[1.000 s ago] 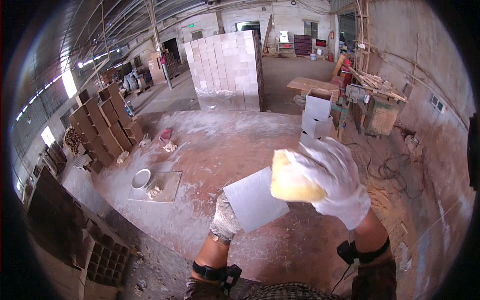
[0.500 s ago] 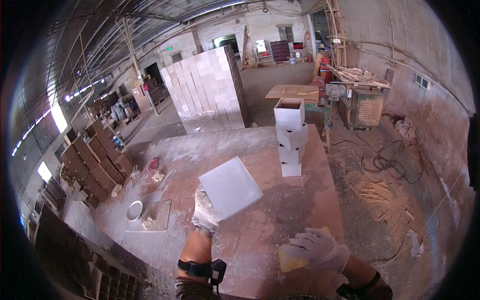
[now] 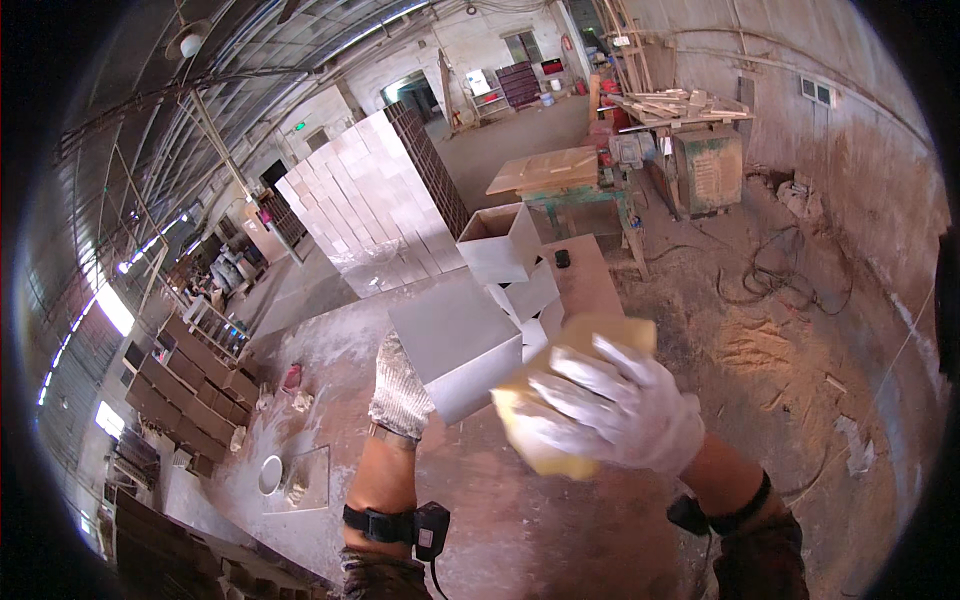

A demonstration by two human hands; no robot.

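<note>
Box (image 3: 458, 328): pale grey, flat-faced, mid-view over worktop (image 3: 480, 500); broad face up, whiter side toward 5 o'clock; long axis unclear. Left hand (image 3: 402, 388): grip closed at its 8 o'clock, fingertips hidden. Right hand (image 3: 612, 408): grip clasping yellow sponge (image 3: 628, 334), box's 4 o'clock.

Wide fisheye view from the left of two cameras worn side by side on the person's head, directed forward and down across the dusty reddish-brown table (image 3: 470, 500); the left hand (image 3: 402, 388) and right hand (image 3: 630, 410), in white fabric gloves, fall in the near field, the tall stack of pale box-shaped pieces (image 3: 360, 210) in the middle distance, and the whitish far wall (image 3: 465, 50) near the upper edge; straight edges bow toward the rim
</note>
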